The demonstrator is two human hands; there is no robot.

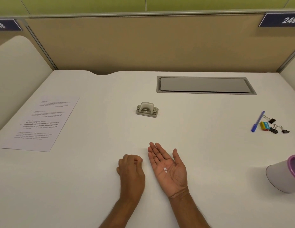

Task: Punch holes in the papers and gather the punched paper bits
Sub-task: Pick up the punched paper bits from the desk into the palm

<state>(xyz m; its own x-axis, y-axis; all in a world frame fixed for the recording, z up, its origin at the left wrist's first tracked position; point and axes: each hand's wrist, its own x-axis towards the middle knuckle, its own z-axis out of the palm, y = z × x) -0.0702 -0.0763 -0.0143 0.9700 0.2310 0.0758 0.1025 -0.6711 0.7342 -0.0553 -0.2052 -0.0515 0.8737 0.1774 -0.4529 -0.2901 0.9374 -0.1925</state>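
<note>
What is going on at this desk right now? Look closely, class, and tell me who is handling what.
A person sits at a white desk gathering punched bits. Their right hand lies palm up and open, with a few small white paper bits resting in the palm. The left hand rests beside it with fingers curled; whether it pinches a bit cannot be seen. The hole punch stands untouched further back, and the printed sheet lies flat at the left.

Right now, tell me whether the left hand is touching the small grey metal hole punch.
Apart. The head view shows bare white desk between the left hand and the grey metal hole punch.
</note>
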